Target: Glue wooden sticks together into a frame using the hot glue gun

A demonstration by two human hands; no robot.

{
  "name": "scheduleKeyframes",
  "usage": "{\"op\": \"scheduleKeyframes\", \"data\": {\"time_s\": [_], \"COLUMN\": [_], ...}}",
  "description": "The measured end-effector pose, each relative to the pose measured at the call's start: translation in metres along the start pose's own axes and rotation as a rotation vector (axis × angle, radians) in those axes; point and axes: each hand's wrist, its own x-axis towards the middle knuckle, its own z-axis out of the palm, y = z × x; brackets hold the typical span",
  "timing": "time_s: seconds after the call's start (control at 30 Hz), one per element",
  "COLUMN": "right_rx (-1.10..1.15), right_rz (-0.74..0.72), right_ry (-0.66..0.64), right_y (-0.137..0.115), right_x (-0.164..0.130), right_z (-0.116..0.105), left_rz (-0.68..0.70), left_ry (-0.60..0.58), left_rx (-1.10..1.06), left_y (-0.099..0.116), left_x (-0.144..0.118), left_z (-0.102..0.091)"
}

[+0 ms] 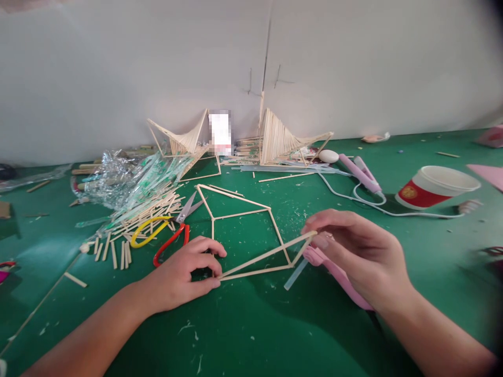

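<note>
I see a stick frame (251, 230) of pale, matt raw wood on a matt green felt-like table cover (251, 324). The glue gun (338, 277) is smooth pink plastic; the wrappers (129, 178) are glossy clear film.

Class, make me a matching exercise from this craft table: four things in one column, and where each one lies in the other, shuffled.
Things:
1. scissors
2. paper cup
3. stick frame
4. pink glue gun

Places:
A. lying on its side at the right
B. under the right hand
C. beside the loose stick pile
D. held between both hands, left hand at its near corner

Pairs: 1-C, 2-A, 3-D, 4-B
</note>
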Motion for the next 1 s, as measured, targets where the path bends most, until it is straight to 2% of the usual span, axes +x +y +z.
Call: {"op": "scheduleKeyframes", "data": {"time_s": [0.1,0.2,0.6,0.83,1.0], "right_rx": [0.068,0.066,0.101,0.046,0.036], "right_rz": [-0.018,-0.035,0.021,-0.004,0.012], "right_ry": [-0.074,-0.081,-0.026,-0.079,-0.008], "right_y": [0.0013,0.0024,0.0033,0.0033,-0.0001], "right_x": [-0.0009,-0.0005,-0.0014,-0.0006,-0.0004], "right_z": [-0.0022,-0.0026,-0.0017,-0.0043,-0.0003], "left_rz": [-0.007,-0.016,-0.02,-0.014,-0.017], "left_ry": [-0.008,-0.006,0.008,0.017,0.024], "left_rx": [-0.001,-0.001,-0.001,-0.017,-0.024], "left_y": [-0.0001,0.0004,-0.0002,0.0007,0.0003], "left_x": [0.0005,0.0002,-0.0009,0.0,-0.0004], "left_z": [-0.0002,-0.0005,-0.0001,0.0003,0.001]}}
